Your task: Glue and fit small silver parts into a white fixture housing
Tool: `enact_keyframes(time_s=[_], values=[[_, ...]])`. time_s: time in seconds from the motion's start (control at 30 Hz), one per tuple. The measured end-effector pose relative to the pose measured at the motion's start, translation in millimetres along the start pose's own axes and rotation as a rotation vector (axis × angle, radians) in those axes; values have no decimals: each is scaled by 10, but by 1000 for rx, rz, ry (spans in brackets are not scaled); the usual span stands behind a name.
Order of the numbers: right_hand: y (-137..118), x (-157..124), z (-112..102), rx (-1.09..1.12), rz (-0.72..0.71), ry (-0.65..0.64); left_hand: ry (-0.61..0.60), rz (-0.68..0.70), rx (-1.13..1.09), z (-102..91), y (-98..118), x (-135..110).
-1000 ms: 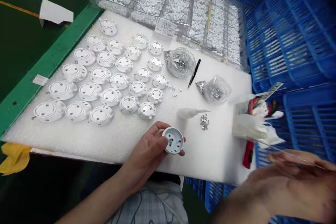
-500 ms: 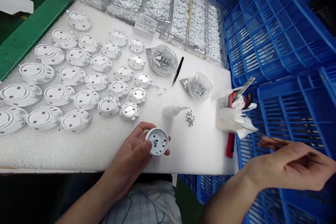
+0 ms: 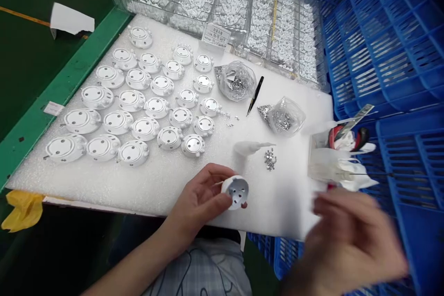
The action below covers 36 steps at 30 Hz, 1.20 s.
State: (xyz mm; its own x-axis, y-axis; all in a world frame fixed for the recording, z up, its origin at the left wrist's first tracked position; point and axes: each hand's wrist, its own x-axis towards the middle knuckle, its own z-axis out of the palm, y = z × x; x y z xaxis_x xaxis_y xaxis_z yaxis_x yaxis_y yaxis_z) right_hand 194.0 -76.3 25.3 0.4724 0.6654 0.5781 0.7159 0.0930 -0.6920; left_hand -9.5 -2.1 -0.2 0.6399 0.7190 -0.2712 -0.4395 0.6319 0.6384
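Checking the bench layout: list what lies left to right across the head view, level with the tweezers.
Green bench edge → white round parts → black tweezers → clear bag of silver bits → blue crate

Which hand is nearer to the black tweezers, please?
The left hand is nearer, below and left of the black tweezers, holding a round white housing; the blurred right hand is farther off, at lower right.

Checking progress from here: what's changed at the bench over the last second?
The right hand has let go of the thin metal pin, which now lies by the white tissue, and has swung left, blurred. The left hand has turned the white round housing slightly. The rows of housings and tweezers stayed put.
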Motion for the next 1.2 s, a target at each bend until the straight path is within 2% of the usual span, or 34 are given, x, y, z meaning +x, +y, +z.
enact_keyframes(time_s=[0.03, 0.07, 0.13, 0.2, 0.3, 0.4, 0.5, 0.63, 0.7, 0.77, 0.83, 0.87, 0.93, 1.03, 1.1, 1.2], values=[[-98, -52, 117, 24, -37, -177, -2, 62, 122, -20, 4, -17], [-171, -96, 225, 63, -40, -297, -7, 139, 263, -40, 12, -34], [-242, -161, 395, 126, -59, -406, -14, 292, 543, -76, 42, -62], [-244, -206, 496, 162, -82, -391, 1, 413, 740, -99, 78, -73], [-207, -249, 551, 180, -132, -344, 85, 530, 857, -107, 119, -60], [-169, -241, 546, 195, -173, -355, 129, 593, 875, -105, 142, -37], [-111, -171, 521, 166, -160, -410, 133, 579, 867, -106, 152, -27], [-44, -86, 496, 149, -163, -379, 130, 559, 814, -127, 147, -24], [-37, -67, 488, 201, -151, -339, 148, 542, 778, -148, 140, -27], [-38, -42, 481, 222, -99, -237, 160, 529, 737, -171, 133, -35], [-29, 7, 482, 158, -1, -133, 151, 519, 691, -193, 129, -44], [-19, 40, 489, 100, 56, -121, 143, 515, 671, -201, 128, -48], [6, 112, 523, -33, 132, -194, 130, 512, 644, -211, 129, -52], [20, 178, 612, -113, 105, -351, 119, 527, 642, -210, 133, -55], [-3, 179, 660, 36, 127, -354, 120, 545, 665, -203, 135, -54], [-56, 166, 656, 410, 327, -236, 118, 569, 729, -192, 139, -48]])
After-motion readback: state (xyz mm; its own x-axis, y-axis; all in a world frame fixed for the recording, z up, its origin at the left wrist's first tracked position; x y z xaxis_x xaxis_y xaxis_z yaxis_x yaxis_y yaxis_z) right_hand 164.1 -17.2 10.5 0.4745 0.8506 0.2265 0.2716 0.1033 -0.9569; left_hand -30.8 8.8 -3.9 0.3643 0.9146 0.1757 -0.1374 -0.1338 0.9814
